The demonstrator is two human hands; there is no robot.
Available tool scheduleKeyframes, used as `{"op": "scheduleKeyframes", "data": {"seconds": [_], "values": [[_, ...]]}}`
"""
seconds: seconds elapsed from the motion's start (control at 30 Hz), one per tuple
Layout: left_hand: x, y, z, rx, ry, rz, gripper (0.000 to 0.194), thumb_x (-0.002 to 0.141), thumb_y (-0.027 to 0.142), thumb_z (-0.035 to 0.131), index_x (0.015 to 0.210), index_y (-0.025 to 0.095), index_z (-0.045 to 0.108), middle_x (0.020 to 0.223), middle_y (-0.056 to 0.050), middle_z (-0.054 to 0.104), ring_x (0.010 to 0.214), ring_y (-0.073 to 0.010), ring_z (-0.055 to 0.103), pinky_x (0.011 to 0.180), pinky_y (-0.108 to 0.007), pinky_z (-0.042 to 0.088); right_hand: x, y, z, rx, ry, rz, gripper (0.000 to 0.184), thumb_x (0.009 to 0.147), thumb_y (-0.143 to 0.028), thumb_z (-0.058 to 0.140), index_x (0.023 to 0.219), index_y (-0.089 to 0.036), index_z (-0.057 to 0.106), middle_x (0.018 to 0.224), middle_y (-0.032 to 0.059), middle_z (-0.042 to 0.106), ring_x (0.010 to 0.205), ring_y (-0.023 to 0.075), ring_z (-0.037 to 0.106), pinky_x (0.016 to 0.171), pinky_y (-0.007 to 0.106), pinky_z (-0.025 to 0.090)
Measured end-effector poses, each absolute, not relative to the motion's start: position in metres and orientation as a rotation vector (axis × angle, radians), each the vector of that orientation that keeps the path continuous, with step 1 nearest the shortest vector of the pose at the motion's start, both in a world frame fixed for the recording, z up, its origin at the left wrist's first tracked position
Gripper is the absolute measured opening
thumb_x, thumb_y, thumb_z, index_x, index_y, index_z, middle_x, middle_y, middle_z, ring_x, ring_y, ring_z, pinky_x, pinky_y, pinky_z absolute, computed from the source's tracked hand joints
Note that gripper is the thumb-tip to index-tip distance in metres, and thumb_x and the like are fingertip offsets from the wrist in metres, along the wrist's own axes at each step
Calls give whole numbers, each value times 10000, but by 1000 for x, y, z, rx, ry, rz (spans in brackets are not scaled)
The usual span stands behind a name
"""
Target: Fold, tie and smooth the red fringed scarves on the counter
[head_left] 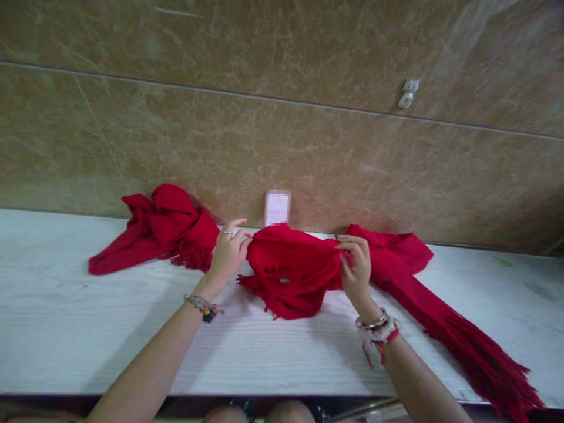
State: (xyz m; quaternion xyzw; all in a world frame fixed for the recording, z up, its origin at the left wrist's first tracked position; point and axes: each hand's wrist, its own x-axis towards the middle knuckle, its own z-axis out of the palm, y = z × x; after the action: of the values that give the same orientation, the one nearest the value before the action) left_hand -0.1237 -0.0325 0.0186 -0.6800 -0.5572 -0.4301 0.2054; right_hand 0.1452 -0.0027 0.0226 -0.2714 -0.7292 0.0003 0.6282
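Three bunches of red cloth here. The middle scarf [288,249] is near the desk's [247,358] back edge, its upper side pinched between left hand [230,251] and right hand [356,264], fingertips closed, arms angled in from the front edge. Can't tell if it joins the right bunch [408,282], fringe over the front edge. The left bunch [165,226] lies along the back edge.

Bare forearms [152,351], ring [228,233] on left fingers [242,235], beaded left bracelet [201,304], silver bangle [373,325], red-white bands [375,336] on right wrist [366,306]
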Motion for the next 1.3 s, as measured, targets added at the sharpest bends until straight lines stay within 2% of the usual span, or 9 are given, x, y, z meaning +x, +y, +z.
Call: {"op": "scheduleKeyframes", "data": {"seconds": [0.17,0.33,0.57,0.63,0.73,0.87,1.03,1.2,1.3], "values": [[-119,-32,18,-2032,-1629,-999,151,817,135,448,749,168,579,1102,-93,524,1016,-221,509,875,-363,425,152,12,19,-608,-1843,91,118,772,-168,473,776,-222,577,820,29,529,815,179,535,721,332,458],[-131,-32,16,-1931,-1919,-671,160,798,124,462,758,159,613,1104,-115,539,995,-249,524,807,-366,446,144,11,13,-550,-2208,248,176,801,-154,459,853,-227,610,936,48,576,906,172,552,805,336,453],[-147,-39,20,-1588,-2120,-608,201,813,140,429,816,144,630,1070,-137,545,977,-286,524,740,-379,463,155,25,1,-972,-2110,-49,247,798,-308,515,1015,-223,596,1058,98,537,1017,252,495,881,456,411],[-148,-37,16,-1621,-2125,-569,214,806,126,418,812,143,631,1065,-146,542,968,-287,529,723,-374,467,160,30,-5,-1052,-2218,-91,240,752,-316,577,967,-219,620,1102,102,522,1056,280,466,881,486,403],[-145,-30,9,-1757,-2071,-580,201,805,138,424,821,146,625,1047,-141,544,962,-271,538,755,-367,465,160,32,-10,-1038,-2304,-14,108,738,-235,575,817,-193,636,1055,97,542,1003,253,502,870,442,424],[-131,-27,7,-1976,-1839,-788,230,842,249,443,976,130,588,1069,-134,543,1023,-252,509,885,-388,420,151,29,-5,-901,-2103,124,94,753,-170,507,770,-196,596,913,69,570,881,203,552,829,371,453],[-93,-42,6,-2440,-1430,-865,487,787,342,559,1222,160,439,1252,-114,480,1196,-240,383,986,-401,344,140,19,0,-785,-1919,202,94,769,-192,479,785,-211,569,891,56,575,871,200,554,804,369,458],[-77,-44,2,-2576,-1351,-819,310,741,89,519,1023,203,578,979,-31,638,946,-174,558,960,-375,359,137,14,-3,-725,-2041,211,126,800,-229,473,827,-217,596,954,64,567,918,201,547,826,372,454],[-94,-39,12,-2347,-1460,-901,305,699,23,460,905,181,620,885,-41,637,883,-185,567,906,-358,396,142,19,-2,-796,-2051,94,178,797,-314,518,921,-224,610,1015,78,546,973,221,525,872,396,434]]}}
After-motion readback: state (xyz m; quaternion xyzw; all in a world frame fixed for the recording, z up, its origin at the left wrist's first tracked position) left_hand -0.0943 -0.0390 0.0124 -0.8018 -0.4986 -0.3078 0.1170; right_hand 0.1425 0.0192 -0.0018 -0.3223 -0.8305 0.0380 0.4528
